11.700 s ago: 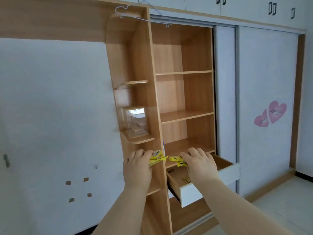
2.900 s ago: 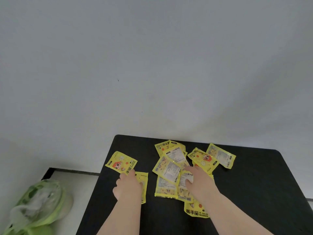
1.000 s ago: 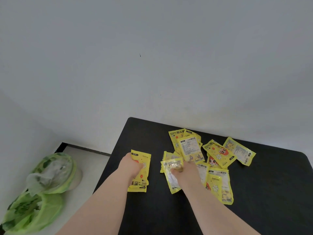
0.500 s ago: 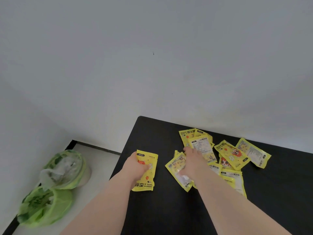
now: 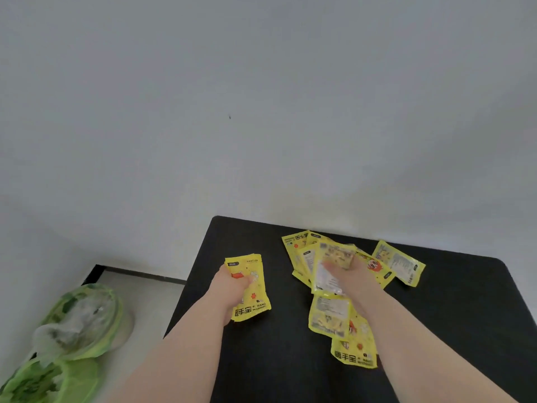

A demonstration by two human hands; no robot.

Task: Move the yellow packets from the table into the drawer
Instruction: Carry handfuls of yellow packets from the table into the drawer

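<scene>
On the black surface, close to its left edge, the left hand grips a yellow packet. Its fingers curl round the packet's left side and the thumb lies across the printed face. The packet's top edge looks doubled, so there may be more than one in the grip. I cannot tell whether its lower end touches the surface.

Nearer the middle of the surface, the right hand is closed on a second packet, held face-up over the heap of packets. Blur hides how the fingers sit on it. The heap lies overlapping toward the far edge of the surface, partly under that hand.

An outlying packet lies tilted at the heap's right side, also toward the far edge. Two near packets overlap each other toward the near edge of the surface, just beside the right forearm.

Off the left edge of the surface, on the pale floor, sit green plastic bags with crumpled clear film inside. A plain white wall rises behind the surface's far edge.
</scene>
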